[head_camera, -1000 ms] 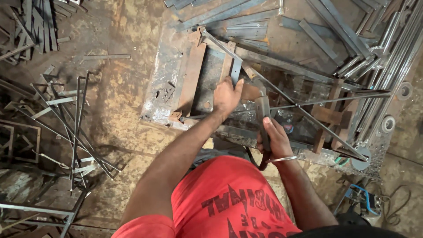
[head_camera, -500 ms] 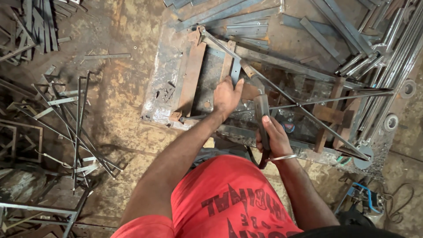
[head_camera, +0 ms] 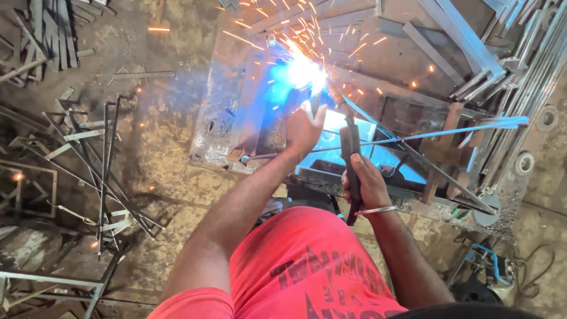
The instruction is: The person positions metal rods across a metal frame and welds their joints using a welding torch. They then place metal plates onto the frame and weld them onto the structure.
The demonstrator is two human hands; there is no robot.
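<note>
My right hand [head_camera: 367, 181] grips the dark handle of a welding electrode holder [head_camera: 351, 147], whose rod reaches up to a bright blue-white arc [head_camera: 302, 72] throwing orange sparks. My left hand [head_camera: 303, 128] presses down on a flat metal piece [head_camera: 315, 101] just below the arc. Both hands are over a rusty steel work plate [head_camera: 220, 127] on which a frame of thin steel bars [head_camera: 425, 134] lies. A metal bangle circles my right wrist. My red shorts fill the bottom of the view.
Bent rods and welded scrap frames [head_camera: 100, 165] litter the dirt floor at left. Long steel angle bars and strips [head_camera: 508, 65] are stacked at top right. A blue cable and clamp [head_camera: 490, 266] lie at lower right.
The arc has struck: bright blue light and sparks now burst at the joint, where earlier there was none. Both hands stay almost in place.
</note>
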